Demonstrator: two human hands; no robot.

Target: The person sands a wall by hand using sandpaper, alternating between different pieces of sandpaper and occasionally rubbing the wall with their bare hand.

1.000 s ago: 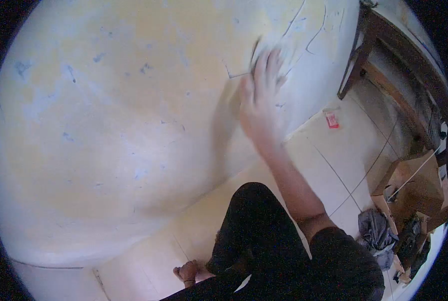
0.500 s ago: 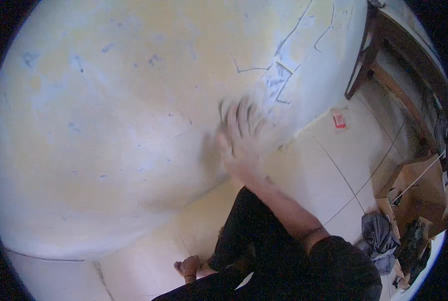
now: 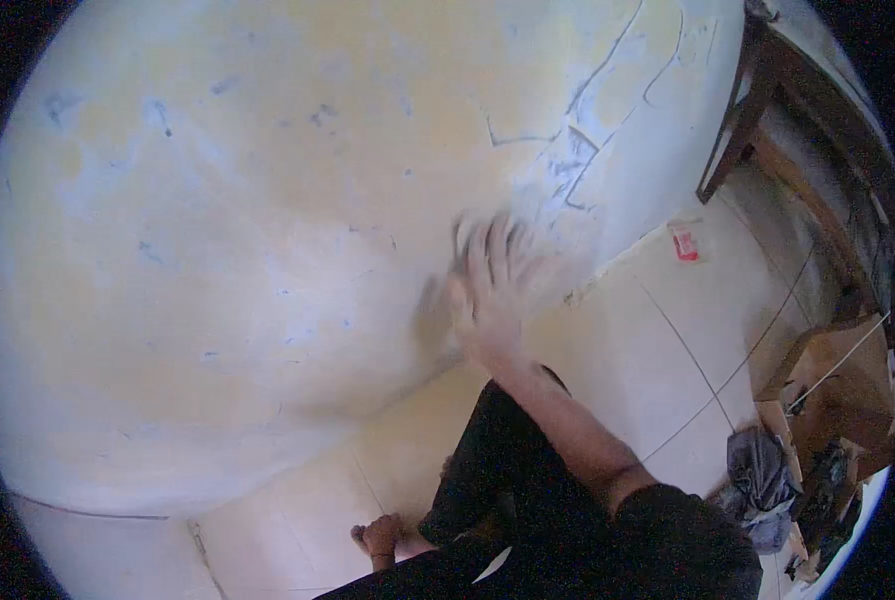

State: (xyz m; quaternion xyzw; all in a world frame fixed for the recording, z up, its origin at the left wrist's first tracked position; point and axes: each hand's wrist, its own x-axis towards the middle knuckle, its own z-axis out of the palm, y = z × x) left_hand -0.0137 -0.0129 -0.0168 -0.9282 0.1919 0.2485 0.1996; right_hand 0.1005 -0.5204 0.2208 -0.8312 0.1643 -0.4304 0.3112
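My right hand (image 3: 492,290) is pressed to the patchy white and yellowish wall (image 3: 267,240), low down and left of a cracked patch (image 3: 572,155). Its fingers are blurred. A pale piece with a dark edge (image 3: 462,235) shows beside the fingertips, held against the wall; what it is I cannot make out. Below and to the left, my left hand (image 3: 379,535), small in view, is closed near my dark-clothed knee, with a band at the wrist and nothing visible in it.
Light floor tiles (image 3: 682,340) run along the wall's foot, with a red and white packet (image 3: 685,243) on them. Dark wooden furniture (image 3: 757,100) stands at the upper right. Below it are a cardboard box (image 3: 837,370) and a dark plastic bag (image 3: 762,475).
The view has shifted slightly, so the wall and floor items appear a little further right. My right hand appears slightly lower and to the right, still against the wall.
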